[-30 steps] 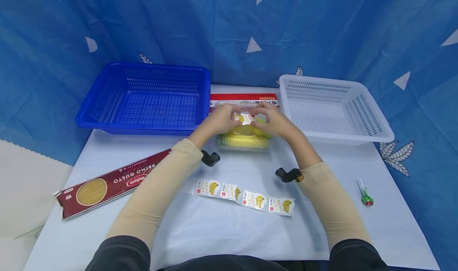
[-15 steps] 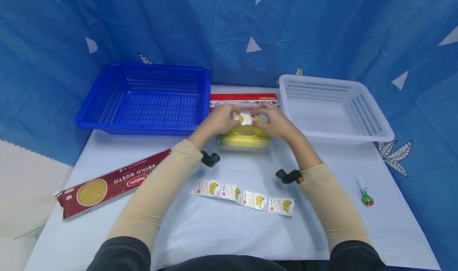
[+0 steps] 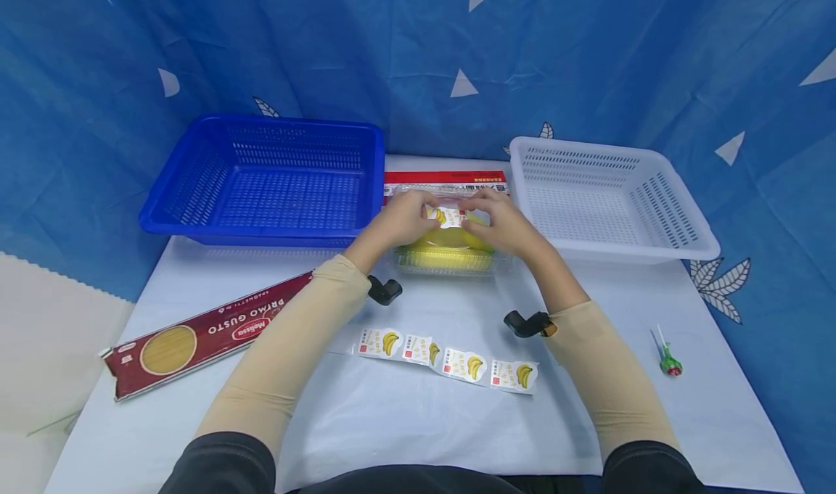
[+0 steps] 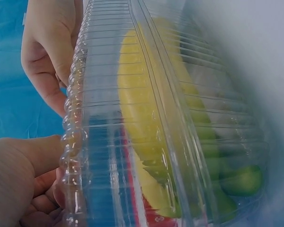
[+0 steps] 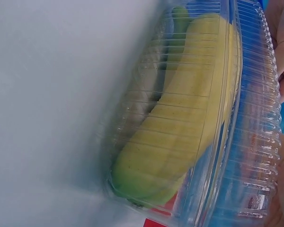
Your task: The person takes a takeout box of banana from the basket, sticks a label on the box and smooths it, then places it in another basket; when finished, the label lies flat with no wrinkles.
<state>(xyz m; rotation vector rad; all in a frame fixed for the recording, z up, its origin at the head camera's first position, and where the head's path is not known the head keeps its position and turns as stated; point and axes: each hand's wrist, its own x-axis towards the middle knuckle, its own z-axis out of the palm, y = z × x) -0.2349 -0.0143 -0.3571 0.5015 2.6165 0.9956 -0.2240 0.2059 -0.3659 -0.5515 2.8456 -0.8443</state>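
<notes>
Here, the left hand (image 3: 401,218) and right hand (image 3: 501,220) bend their fingers at opposite ends of a label (image 3: 451,218) atop the clear box (image 3: 444,262); pinching or pressing cannot be told.

On the table (image 3: 418,425): blue basket (image 3: 287,196), white basket (image 3: 584,207), spaghetti packet (image 3: 209,336), label strip (image 3: 447,360), lollipop (image 3: 670,364), clear box (image 3: 445,262), apparently a red-edged packet (image 3: 447,177).
</notes>
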